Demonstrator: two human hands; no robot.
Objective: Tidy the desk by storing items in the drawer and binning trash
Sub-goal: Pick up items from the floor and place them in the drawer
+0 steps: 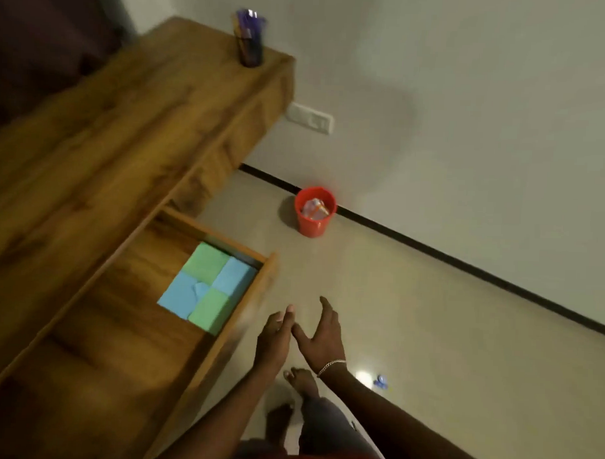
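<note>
Empty, fingers spread wide, left grip (273,334) and right grip (319,341) hover beside the open wooden drawer (208,231), lower left, holding blue and green square pads (206,287); rigid, it likely slides shut under a flat push on its front panel.

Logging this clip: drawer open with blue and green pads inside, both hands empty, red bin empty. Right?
No: the head view shows the red bin holds trash. The drawer is open with the pads inside, and the left hand and right hand hold nothing.
</note>
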